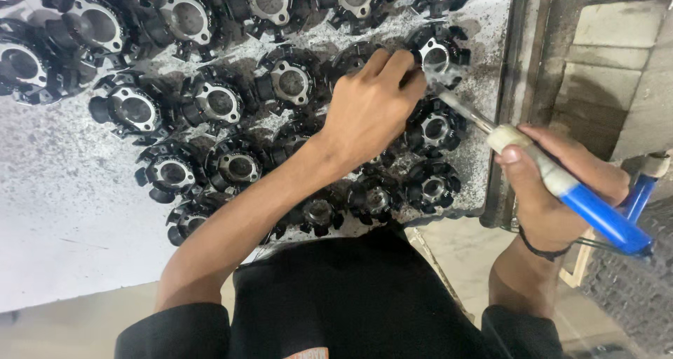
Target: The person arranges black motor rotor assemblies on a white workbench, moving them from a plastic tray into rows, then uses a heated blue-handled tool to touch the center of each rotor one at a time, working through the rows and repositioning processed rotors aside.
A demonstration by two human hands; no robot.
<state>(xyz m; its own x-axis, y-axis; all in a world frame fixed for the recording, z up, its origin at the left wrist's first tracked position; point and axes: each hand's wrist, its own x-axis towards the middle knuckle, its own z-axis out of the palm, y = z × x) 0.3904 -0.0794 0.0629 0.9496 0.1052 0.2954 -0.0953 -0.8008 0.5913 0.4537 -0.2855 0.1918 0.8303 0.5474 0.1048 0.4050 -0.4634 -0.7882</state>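
In the head view, a white, speckled work table [63, 191] is seen covered with many black finned castings with bright metal centres, laid in loose rows; one such casting [240, 166] lies left of the forearm, another [434, 188] near the table's right edge. The left hand [368, 113] is stretched across these rows, its fingers curled down onto a black finned part [438, 52] near the far right of the table. The right hand [543, 191] is closed around a blue-handled tool [596, 215], whose metal shaft [459, 110] is pointed up and left toward that same part. The two hands are kept apart.

The shaft's tip is blurred and covered by the left fingers, so contact with the part cannot be judged. Several castings are hidden under the left forearm, and the top row is cut off by the frame. A dark metal rail [522, 85] borders the table on the right.
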